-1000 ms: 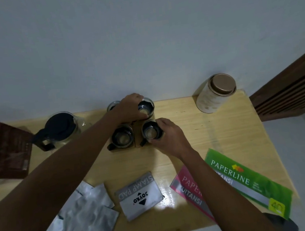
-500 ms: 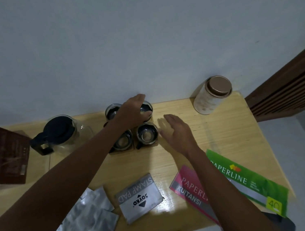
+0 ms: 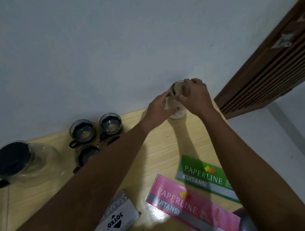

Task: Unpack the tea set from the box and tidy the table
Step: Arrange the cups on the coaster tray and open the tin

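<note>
Teapot (image 3: 19,163) far left on table (image 3: 163,152), black lid on. Cups (image 3: 97,134) clustered right of it, near the wall, partly behind the left forearm. Stamp pad (image 3: 118,224) and two receipt books (image 3: 193,203) at the near edge. Left hand (image 3: 158,109) wraps the jar (image 3: 175,111) from its left side, fingers closed on the body. Right hand (image 3: 193,96) clamped over the jar's top from above. Jar stands at the table's far right corner, between both hands.
</note>
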